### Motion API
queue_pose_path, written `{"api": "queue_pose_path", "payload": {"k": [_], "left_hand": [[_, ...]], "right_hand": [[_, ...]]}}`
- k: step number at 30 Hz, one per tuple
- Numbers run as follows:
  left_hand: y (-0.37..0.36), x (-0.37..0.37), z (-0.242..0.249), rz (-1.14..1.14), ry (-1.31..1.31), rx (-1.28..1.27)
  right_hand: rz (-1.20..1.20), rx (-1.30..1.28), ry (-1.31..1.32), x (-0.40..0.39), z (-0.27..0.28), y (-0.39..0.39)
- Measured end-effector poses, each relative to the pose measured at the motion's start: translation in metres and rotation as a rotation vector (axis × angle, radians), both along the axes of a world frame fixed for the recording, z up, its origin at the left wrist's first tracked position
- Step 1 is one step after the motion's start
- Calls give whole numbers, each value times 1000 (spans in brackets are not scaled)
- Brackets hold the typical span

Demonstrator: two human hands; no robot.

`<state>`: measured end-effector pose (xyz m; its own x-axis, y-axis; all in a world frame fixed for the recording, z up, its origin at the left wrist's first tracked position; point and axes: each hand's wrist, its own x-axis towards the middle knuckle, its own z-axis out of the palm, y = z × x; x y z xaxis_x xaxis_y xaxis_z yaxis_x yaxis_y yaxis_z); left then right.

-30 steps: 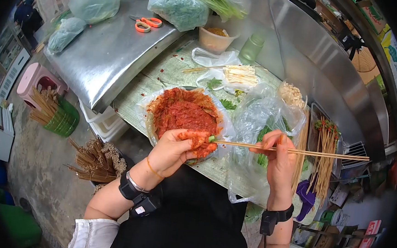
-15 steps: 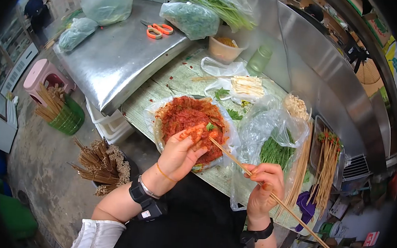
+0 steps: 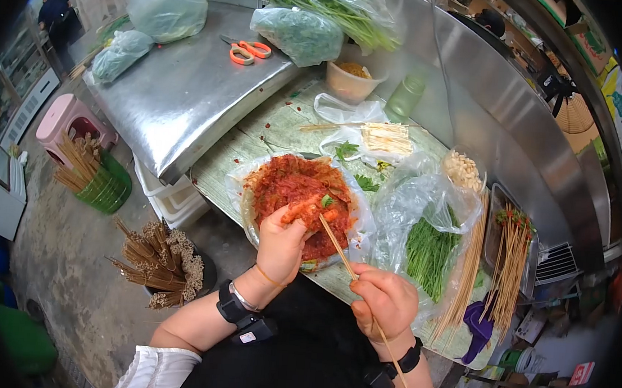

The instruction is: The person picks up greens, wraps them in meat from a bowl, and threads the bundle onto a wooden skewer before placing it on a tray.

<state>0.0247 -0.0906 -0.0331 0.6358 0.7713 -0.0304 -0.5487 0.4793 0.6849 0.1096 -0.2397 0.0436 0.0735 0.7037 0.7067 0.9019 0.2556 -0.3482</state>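
Note:
My left hand (image 3: 282, 250) is closed over a bowl of chunky red sauce (image 3: 290, 178), its fingers smeared with the sauce. Between those fingers is a sauce-coated piece of food, with a green leaf (image 3: 326, 201) showing at its top; the rest of it is hidden. My right hand (image 3: 388, 300) grips a long bamboo skewer (image 3: 337, 246). The skewer slants up from my forearm, and its tip meets the food at my left fingertips. Clear plastic lines the bowl and spreads around its rim.
Right of the bowl lie bagged green herbs (image 3: 429, 256), enoki mushrooms (image 3: 387, 138), loose skewers (image 3: 464, 269) and a tray (image 3: 529, 274) of filled skewers. Orange-handled scissors (image 3: 245, 51) rest on the steel surface (image 3: 181, 91). Buckets of sticks (image 3: 166, 259) stand at left. A person (image 3: 55, 12) is far off.
My right hand has moved left, closer to the bowl, and the skewer now stands steeper. My left hand has shifted slightly right and turned, its fingers more closed.

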Motion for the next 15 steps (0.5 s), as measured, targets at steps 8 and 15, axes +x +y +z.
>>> {"api": "queue_pose_path", "payload": {"k": [8, 15], "left_hand": [[3, 2, -3, -29, 0, -28], [3, 4, -10, -41, 100, 81]], "right_hand": [[-46, -34, -139, -6, 0, 13], [-100, 35, -106, 2, -22, 38]]}}
